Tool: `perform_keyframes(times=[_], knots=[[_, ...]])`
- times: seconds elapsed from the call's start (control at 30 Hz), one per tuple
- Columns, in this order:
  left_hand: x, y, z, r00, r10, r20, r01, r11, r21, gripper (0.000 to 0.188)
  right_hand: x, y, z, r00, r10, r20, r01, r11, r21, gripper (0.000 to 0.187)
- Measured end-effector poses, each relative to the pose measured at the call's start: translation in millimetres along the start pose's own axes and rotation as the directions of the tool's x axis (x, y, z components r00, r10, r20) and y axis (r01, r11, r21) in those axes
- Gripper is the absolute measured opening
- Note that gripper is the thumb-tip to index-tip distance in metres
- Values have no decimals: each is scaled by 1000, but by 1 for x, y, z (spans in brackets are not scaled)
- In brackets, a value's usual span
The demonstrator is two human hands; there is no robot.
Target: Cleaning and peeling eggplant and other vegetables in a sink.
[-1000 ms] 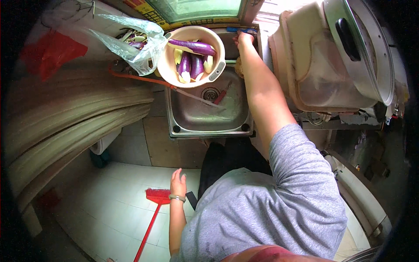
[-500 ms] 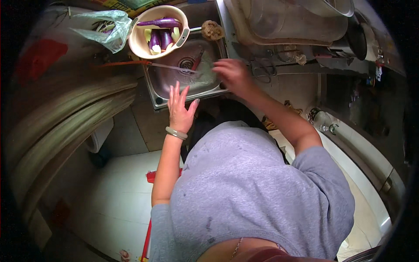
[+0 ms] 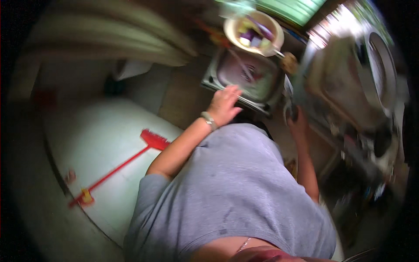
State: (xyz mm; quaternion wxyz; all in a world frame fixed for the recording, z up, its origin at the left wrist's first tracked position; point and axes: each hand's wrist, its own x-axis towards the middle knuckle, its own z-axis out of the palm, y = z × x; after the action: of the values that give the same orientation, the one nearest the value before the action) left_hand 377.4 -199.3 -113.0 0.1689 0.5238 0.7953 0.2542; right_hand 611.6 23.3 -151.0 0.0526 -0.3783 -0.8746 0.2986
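Note:
My right hand [image 3: 299, 121] is closed round the handles of a pair of scissors [image 3: 288, 89], whose blades point up toward the far side. Motion blurs the grip. My left hand [image 3: 224, 105], with a pale bangle at the wrist, is at the sink's near edge, fingers stretched out and holding nothing. Beyond it is the metal sink [image 3: 210, 79] with a drain and a small dark reddish thing beside it. A cream colander-like bowl [image 3: 228, 31] stands at the sink's far side, holding purple eggplants and pale cut pieces.
A round brown scrubber [image 3: 289, 63] rests right of the bowl. Large plastic tubs [image 3: 334, 74] crowd the right counter. A thin red-and-pale strip [image 3: 238, 56] reaches over the sink. On the floor at left lies a red broom [image 3: 152, 140]. Draped cloth-like folds [image 3: 131, 39] hang at upper left.
My view has swung, so the sink now appears further right. My right hand has left the sink and taken hold of the scissors from the counter. The left hand stays near the sink edge.

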Motion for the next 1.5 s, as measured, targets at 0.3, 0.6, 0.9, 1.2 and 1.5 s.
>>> perform_keyframes(times=[0.3, 0.6, 0.9, 1.2, 1.5], knots=[[-65, -31, -63, 934, -234, -270, 294, 932, 210, 20, 56, -242, 9, 256, -954, 156, 921, 290, 258, 36], [-273, -44, -92, -296, -598, -745, 465, 591, -659, 37, 47, -302, 27, 284, -958, -48, 843, 225, 488, 25], [-432, -26, -155, -651, 36, -758, 724, 328, -606, 6, 50, -192, 67, 415, -862, 293, 627, 504, 594, 17], [-498, -83, -204, -617, -100, -780, 784, -163, -599, 6, 62, -141, 57, 601, -751, 274, 596, 649, 472, 16], [-567, -79, -183, -325, -788, -523, 532, -610, 588, 27, 46, -67, 46, 711, -618, 336, 474, 773, 421, 16]])
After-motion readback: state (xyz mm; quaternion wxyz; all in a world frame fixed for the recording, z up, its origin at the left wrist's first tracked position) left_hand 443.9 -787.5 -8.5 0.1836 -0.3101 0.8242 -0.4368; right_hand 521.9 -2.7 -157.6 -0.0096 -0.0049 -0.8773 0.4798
